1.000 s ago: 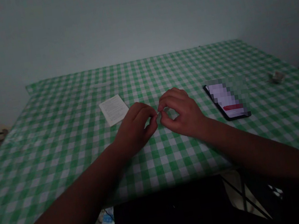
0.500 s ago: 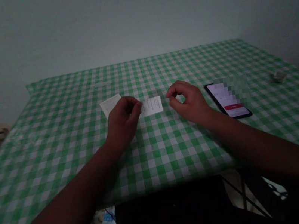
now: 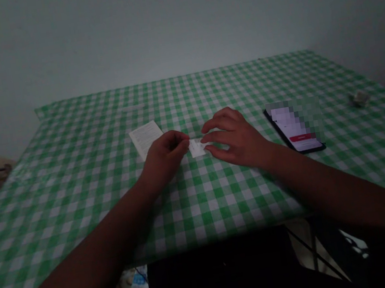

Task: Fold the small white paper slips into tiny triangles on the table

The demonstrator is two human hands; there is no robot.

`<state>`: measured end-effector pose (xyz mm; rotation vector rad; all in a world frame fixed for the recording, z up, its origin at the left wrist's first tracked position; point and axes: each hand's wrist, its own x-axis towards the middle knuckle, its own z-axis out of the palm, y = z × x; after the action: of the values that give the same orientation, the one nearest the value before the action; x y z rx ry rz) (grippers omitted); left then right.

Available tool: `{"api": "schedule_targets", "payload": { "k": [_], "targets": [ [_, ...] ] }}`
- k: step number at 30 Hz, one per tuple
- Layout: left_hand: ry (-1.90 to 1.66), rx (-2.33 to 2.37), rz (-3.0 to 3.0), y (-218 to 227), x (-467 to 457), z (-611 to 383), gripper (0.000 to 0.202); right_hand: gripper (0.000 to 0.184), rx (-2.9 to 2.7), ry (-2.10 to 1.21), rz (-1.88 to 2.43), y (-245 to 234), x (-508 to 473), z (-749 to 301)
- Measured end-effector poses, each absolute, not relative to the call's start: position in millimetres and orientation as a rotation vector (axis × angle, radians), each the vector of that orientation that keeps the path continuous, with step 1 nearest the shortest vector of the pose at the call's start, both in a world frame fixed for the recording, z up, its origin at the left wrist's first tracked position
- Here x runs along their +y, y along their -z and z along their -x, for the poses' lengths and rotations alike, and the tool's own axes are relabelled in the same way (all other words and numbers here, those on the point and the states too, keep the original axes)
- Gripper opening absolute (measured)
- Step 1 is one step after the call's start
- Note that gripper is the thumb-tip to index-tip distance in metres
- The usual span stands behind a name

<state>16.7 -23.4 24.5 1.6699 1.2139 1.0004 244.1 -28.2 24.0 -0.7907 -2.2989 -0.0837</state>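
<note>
Checked tablecloth [image 3: 220, 207] lies beneath a small white slip [image 3: 197, 148], one edge pinched by the left hand [image 3: 165, 155], the right hand [image 3: 237, 138] half-spread at the other, hold unconfirmed; uneven pulling could tear it, and left-hand drift could shift the larger sheet [image 3: 145, 137] beyond.

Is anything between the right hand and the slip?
Nothing visible: the right hand is at the right edge of the slip, whose left edge the left hand pinches. The phone lies off to the right.
</note>
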Motion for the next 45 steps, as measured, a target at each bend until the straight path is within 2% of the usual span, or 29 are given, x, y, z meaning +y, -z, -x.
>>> {"api": "schedule_targets", "payload": {
  "k": [4, 10, 14, 17, 21, 26, 38, 42, 45],
  "targets": [
    [-0.968, 1.218, -1.643, -21.7, -22.6, -17.0, 0.013, 0.028, -2.349, 0.103, 0.742, -21.9, -30.8, -242.1],
    [-0.923, 1.181, -1.663, -25.1, -25.1, -18.4, 0.012, 0.013, -2.389, 0.14, 0.756, -21.8, -34.1, -236.7],
    [-0.971, 1.204, -2.115, -30.7, -27.1, -13.8, 0.01, 0.014, -2.386, 0.153, 0.784, -22.6, -33.3, -237.5],
    [-1.046, 1.015, -2.48, -33.8, -29.5, -10.1, 0.016, 0.013, -2.363, 0.153, 0.791, -22.4, -32.5, -238.9],
    [-1.052, 0.879, -2.681, -33.6, -31.3, -9.0, 0.018, 0.013, -2.342, 0.113, 0.768, -21.4, -31.9, -239.4],
    [-0.983, 0.902, -2.715, -28.3, -29.0, -10.0, 0.008, 0.012, -2.316, 0.077, 0.747, -18.0, -30.8, -238.0],
    [-0.971, 0.958, -2.769, -25.2, -19.7, -5.8, 0.006, 0.013, -2.238, -0.015, 0.804, -19.2, -27.4, -240.3],
    [-0.922, 0.918, -2.795, -23.7, -19.9, -6.5, 0.013, 0.015, -2.25, 0.003, 0.792, -17.7, -26.8, -240.8],
    [-0.925, 0.909, -2.795, -21.7, -19.7, -7.8, 0.007, 0.016, -2.259, 0.003, 0.778, -15.4, -26.5, -240.5]
  ]
}}
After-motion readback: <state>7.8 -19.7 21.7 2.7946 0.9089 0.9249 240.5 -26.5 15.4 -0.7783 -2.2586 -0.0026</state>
